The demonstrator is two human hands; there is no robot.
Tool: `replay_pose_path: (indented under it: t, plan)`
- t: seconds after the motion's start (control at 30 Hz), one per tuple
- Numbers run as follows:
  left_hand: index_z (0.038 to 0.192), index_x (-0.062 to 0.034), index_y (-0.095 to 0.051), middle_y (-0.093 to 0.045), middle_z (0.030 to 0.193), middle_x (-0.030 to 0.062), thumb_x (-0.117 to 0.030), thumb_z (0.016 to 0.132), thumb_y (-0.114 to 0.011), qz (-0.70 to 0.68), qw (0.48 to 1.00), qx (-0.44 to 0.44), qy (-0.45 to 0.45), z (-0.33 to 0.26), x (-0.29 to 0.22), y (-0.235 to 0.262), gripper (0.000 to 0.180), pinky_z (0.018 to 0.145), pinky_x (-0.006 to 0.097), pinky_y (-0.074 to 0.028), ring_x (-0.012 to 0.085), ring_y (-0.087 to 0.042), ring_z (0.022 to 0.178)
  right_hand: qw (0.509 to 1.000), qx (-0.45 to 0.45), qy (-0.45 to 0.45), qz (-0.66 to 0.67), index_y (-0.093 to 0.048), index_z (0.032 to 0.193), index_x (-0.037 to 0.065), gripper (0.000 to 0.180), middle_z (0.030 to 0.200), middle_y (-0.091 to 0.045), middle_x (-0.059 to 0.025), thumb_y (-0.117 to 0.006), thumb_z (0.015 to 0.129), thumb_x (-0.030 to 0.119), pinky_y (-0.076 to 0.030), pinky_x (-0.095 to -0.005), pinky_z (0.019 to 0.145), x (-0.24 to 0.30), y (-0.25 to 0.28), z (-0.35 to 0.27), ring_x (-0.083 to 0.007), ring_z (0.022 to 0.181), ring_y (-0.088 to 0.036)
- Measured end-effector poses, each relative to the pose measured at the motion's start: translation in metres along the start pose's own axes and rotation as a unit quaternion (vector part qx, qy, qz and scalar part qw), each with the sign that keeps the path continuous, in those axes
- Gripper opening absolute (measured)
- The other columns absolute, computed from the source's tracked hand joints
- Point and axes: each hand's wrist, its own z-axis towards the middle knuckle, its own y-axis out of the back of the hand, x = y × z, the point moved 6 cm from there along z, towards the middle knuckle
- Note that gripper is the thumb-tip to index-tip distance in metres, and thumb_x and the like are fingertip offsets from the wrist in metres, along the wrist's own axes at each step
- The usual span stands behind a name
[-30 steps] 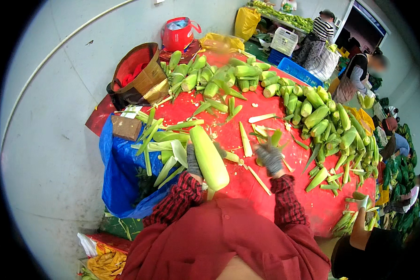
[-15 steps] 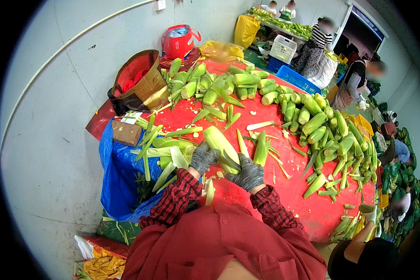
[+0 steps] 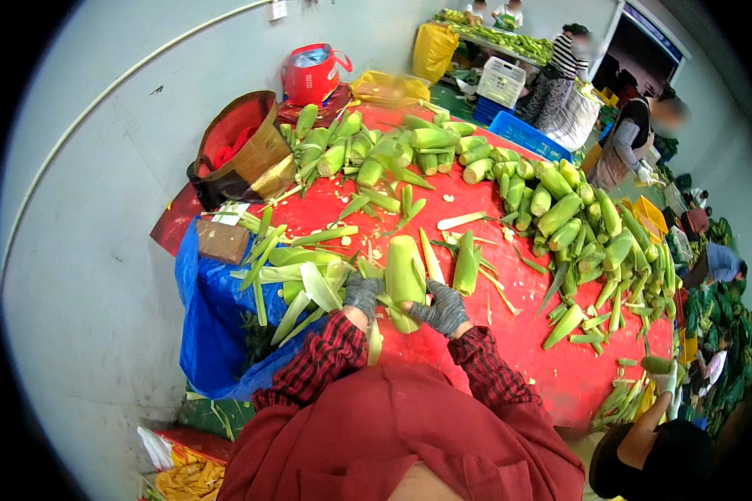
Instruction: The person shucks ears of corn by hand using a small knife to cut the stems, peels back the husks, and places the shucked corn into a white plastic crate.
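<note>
Between my hands stands a pale green ear of corn (image 3: 405, 269), husk still on, its cut end pointing away from me. My left hand (image 3: 363, 295), in a grey glove, closes at its lower left side, where a loose strip of husk shows. My right hand (image 3: 444, 311), gloved alike, grips the lower right side with the thumb across the husk. Just right of the held ear lies another green ear (image 3: 466, 265) on the red tabletop (image 3: 510, 351). Peeled husk leaves (image 3: 317, 284) are heaped left of my left hand.
A large pile of corn ears (image 3: 564, 217) covers the right side, and another row (image 3: 368, 150) the far side. Left are a blue bag (image 3: 196, 334), a brown block (image 3: 222, 240) and an open container (image 3: 242, 146). A co-worker's gloved hand (image 3: 665, 380) holds corn at right.
The held ear has turned from a leftward slant to nearly straight away from me. My right hand has shifted slightly, its thumb now lying over the ear's near end.
</note>
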Motion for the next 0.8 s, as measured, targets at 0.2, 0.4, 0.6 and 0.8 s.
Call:
replay_pose_path:
  t: [0.2,0.4,0.6,0.8]
  plan:
    - [0.087,-0.0082,-0.056,-0.055,0.073,0.0015,-0.001,0.074,-0.056,-0.113,0.983,0.133,0.049,-0.015,0.009,-0.020,0.015,0.055,0.028,-0.048,0.0165,-0.056,0.063,0.985,-0.049,-0.067,0.151,-0.055,0.110,-0.002,0.060,0.086,-0.064,-0.0124,-0.073,0.070,0.038,-0.048,-0.0312,0.070,-0.046,-0.011,0.009,-0.0173,0.079,-0.062]
    - [0.095,-0.0020,-0.055,-0.060,0.088,0.0119,-0.014,0.072,-0.065,0.192,0.973,0.070,-0.107,0.037,-0.045,0.070,0.028,0.069,0.032,-0.049,0.0221,-0.059,0.081,0.886,-0.124,-0.095,0.436,-0.056,0.107,-0.001,0.040,0.086,-0.061,-0.0049,-0.069,0.076,0.022,-0.049,-0.0278,0.063,-0.068,0.010,-0.006,-0.0134,0.072,-0.057]
    - [0.116,0.0027,-0.047,-0.056,0.107,0.0177,-0.020,0.073,-0.067,0.461,0.834,0.116,-0.280,-0.022,-0.091,-0.047,0.052,0.080,0.033,-0.048,0.0238,-0.058,0.095,0.939,-0.119,-0.034,0.321,-0.058,0.103,-0.002,0.048,0.084,-0.064,-0.0086,-0.073,0.072,0.031,-0.050,-0.0282,0.063,-0.032,0.017,-0.004,-0.0138,0.072,-0.060]
    - [0.110,0.0024,-0.052,-0.062,0.096,0.0136,-0.010,0.070,-0.060,0.357,0.889,0.247,-0.149,-0.030,-0.062,-0.076,0.043,0.075,0.030,-0.050,0.0185,-0.061,0.085,0.974,-0.130,0.037,0.180,-0.061,0.095,-0.003,0.065,0.069,-0.063,-0.0134,-0.077,0.061,0.049,-0.048,-0.0314,0.055,-0.038,0.001,0.001,-0.0175,0.060,-0.060]
